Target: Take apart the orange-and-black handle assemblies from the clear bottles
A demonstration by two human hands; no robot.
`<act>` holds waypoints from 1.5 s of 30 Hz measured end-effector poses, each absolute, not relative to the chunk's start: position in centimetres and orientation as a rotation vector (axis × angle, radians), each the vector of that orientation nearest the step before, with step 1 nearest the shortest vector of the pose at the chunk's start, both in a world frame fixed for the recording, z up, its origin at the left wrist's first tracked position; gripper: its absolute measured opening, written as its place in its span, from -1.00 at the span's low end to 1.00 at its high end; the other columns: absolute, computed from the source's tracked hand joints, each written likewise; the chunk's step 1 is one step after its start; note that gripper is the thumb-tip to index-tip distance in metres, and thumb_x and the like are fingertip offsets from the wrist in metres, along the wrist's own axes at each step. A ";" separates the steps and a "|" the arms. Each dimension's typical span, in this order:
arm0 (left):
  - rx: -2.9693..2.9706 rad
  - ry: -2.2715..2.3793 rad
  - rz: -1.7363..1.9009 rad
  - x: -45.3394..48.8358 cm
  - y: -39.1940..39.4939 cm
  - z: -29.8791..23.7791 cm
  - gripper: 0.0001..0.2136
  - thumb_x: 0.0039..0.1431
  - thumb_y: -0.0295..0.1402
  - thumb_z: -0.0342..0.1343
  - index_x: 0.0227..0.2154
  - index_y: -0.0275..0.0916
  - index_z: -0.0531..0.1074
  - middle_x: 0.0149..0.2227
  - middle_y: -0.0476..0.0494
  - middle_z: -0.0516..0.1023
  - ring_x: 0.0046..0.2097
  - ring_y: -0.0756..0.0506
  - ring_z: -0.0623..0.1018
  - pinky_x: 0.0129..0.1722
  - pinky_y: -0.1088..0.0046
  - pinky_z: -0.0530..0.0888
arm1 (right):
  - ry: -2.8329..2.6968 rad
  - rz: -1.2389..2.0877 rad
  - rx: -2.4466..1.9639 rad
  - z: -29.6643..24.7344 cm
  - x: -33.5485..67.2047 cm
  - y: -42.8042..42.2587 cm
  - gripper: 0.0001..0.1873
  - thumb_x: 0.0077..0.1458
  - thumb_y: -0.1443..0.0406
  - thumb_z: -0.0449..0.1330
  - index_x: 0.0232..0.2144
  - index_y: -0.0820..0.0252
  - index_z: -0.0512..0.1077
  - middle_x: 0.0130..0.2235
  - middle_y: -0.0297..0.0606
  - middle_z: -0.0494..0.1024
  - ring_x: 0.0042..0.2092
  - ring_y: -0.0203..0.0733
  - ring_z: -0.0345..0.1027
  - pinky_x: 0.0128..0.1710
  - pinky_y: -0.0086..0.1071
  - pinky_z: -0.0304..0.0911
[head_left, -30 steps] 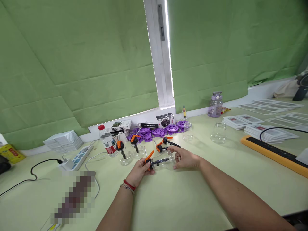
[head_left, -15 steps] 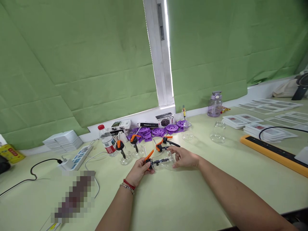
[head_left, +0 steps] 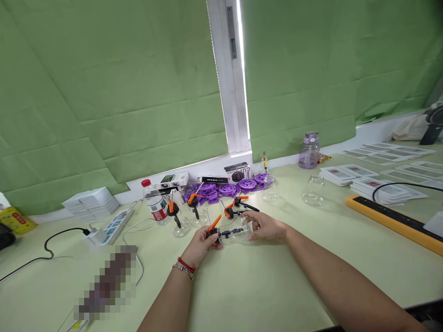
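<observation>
My left hand (head_left: 200, 244) is closed around the black and orange clamp (head_left: 215, 229) fitted at the mouth of a clear glass jar (head_left: 234, 233) that lies sideways above the pale green table (head_left: 249, 286). My right hand (head_left: 266, 226) grips the jar's base end, fingers curled round it. Just beyond the jar lie two more orange clamps (head_left: 232, 210). To their left stand two small clear jars with clamps on them (head_left: 176, 216).
Purple round parts (head_left: 228, 188) and small boxes (head_left: 237, 171) line the back wall. A water bottle (head_left: 154, 203), power strip (head_left: 112, 226) and cable sit at left. Empty glass jars (head_left: 313, 190), a purple bottle (head_left: 309, 150), card stacks (head_left: 374, 184) and an orange bar (head_left: 394, 219) lie at right.
</observation>
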State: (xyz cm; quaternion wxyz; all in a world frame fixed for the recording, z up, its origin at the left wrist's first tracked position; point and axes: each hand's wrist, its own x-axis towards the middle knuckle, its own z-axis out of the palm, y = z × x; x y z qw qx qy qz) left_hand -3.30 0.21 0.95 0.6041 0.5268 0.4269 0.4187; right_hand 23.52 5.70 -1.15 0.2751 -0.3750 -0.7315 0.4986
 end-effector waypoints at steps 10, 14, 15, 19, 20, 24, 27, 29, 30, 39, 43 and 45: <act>1.296 1.044 1.027 -2.8 0.2 1.0 -0.66 -0.11 -0.17 0.29 -0.34 -0.32 0.45 -0.39 -0.06 0.44 -0.38 -0.03 0.47 -0.27 0.30 0.47 | -1.954 1.386 -1.009 -0.8 24.0 5.7 -0.10 -0.33 0.18 0.41 0.11 0.12 0.21 -0.06 -0.19 0.35 -0.45 -0.43 0.18 -0.40 -0.41 0.26; 1.365 1.090 1.143 -2.6 0.3 1.0 -0.63 -0.09 -0.17 0.28 -0.25 -0.30 0.44 -0.36 -0.07 0.47 -0.37 -0.04 0.48 -0.30 0.36 0.47 | -1.982 1.364 -1.017 -0.7 24.3 5.6 -0.10 -0.33 0.17 0.41 0.11 0.11 0.20 -0.04 -0.18 0.36 -0.38 -0.37 0.24 -0.33 -0.37 0.27; 1.369 1.085 1.185 -2.6 0.4 0.9 -0.61 -0.08 -0.18 0.28 -0.21 -0.29 0.42 -0.34 -0.08 0.47 -0.37 -0.04 0.49 -0.30 0.36 0.47 | -1.995 1.350 -1.020 -0.6 24.3 5.5 -0.10 -0.32 0.16 0.41 0.11 0.11 0.20 -0.05 -0.19 0.37 -0.37 -0.34 0.26 -0.33 -0.38 0.26; 1.389 1.036 1.330 -2.8 0.5 0.8 -0.53 -0.06 -0.23 0.27 -0.07 -0.23 0.33 -0.18 -0.14 0.47 -0.26 -0.07 0.51 -0.21 0.34 0.47 | -2.096 1.238 -1.073 -0.4 23.9 5.1 -0.19 -0.28 0.12 0.38 0.07 0.11 0.25 -0.24 -0.27 0.43 -0.35 -0.25 0.29 -0.39 -0.40 0.21; 1.413 1.032 1.359 -2.8 0.4 0.8 -0.52 -0.05 -0.25 0.27 -0.05 -0.22 0.31 -0.14 -0.17 0.46 -0.21 -0.09 0.50 -0.17 0.34 0.46 | -2.130 1.190 -1.097 -0.3 23.7 4.9 -0.21 -0.28 0.11 0.38 0.05 0.12 0.27 -0.30 -0.30 0.43 -0.35 -0.23 0.29 -0.39 -0.39 0.20; 1.571 1.089 1.444 -2.4 -0.1 1.2 -0.44 -0.05 -0.30 0.28 0.03 -0.19 0.23 -0.03 -0.21 0.40 0.00 -0.14 0.43 0.01 0.29 0.39 | -2.285 0.926 -1.128 0.2 22.4 4.0 -0.30 -0.29 0.06 0.37 -0.05 0.13 0.35 -0.29 -0.29 0.43 -0.29 -0.17 0.30 -0.33 -0.37 0.19; 1.683 1.126 1.487 -1.8 -0.5 1.4 -0.37 -0.02 -0.30 0.26 0.11 -0.14 0.12 0.02 -0.20 0.34 0.07 -0.15 0.38 0.07 0.22 0.35 | -2.382 0.705 -1.035 0.6 21.1 3.3 -0.34 -0.24 0.03 0.32 -0.06 0.12 0.35 -0.14 -0.22 0.44 -0.15 -0.08 0.31 -0.20 -0.31 0.20; 1.758 1.122 1.476 -1.4 -0.7 1.3 -0.31 0.01 -0.30 0.24 0.17 -0.11 0.03 0.06 -0.21 0.30 0.10 -0.16 0.36 0.09 0.19 0.33 | -2.425 0.606 -0.989 0.6 20.4 2.9 -0.32 -0.21 0.03 0.30 -0.01 0.10 0.33 -0.08 -0.20 0.43 -0.08 -0.04 0.30 -0.11 -0.27 0.19; 1.799 1.116 1.455 -1.2 -0.8 1.2 -0.28 0.01 -0.30 0.23 0.19 -0.10 -0.02 0.10 -0.23 0.27 0.12 -0.16 0.34 0.11 0.19 0.32 | -2.441 0.575 -0.983 0.6 20.0 2.8 -0.31 -0.20 0.02 0.29 0.01 0.09 0.32 -0.07 -0.19 0.42 -0.06 -0.03 0.30 -0.09 -0.26 0.18; 2.021 1.258 1.263 -1.0 -0.5 0.0 -0.19 0.10 -0.27 0.14 0.27 -0.14 -0.27 0.23 -0.32 0.13 0.20 -0.20 0.26 0.17 0.17 0.22 | -2.451 0.457 -1.089 -0.8 18.9 2.9 -0.15 -0.15 -0.04 0.25 0.14 0.22 0.19 0.08 0.00 0.34 0.07 0.10 0.23 0.01 -0.14 0.14; 1.992 1.355 1.272 -1.2 0.1 -0.3 -0.21 0.11 -0.27 0.14 0.27 -0.15 -0.24 0.23 -0.32 0.16 0.23 -0.21 0.22 0.18 0.17 0.18 | -2.361 0.404 -1.138 -0.9 18.2 2.4 -0.38 -0.08 0.13 0.22 0.03 0.24 0.24 -0.04 -0.07 0.45 -0.05 0.01 0.34 -0.11 -0.22 0.22; 1.955 1.355 1.296 -1.3 0.6 -0.6 -0.20 0.10 -0.28 0.14 0.27 -0.15 -0.26 0.22 -0.32 0.17 0.22 -0.20 0.23 0.18 0.19 0.19 | -2.377 0.336 -1.119 -0.9 17.6 2.0 -0.54 -0.03 0.19 0.17 -0.07 0.24 0.29 -0.09 -0.09 0.48 -0.10 -0.02 0.36 -0.15 -0.25 0.23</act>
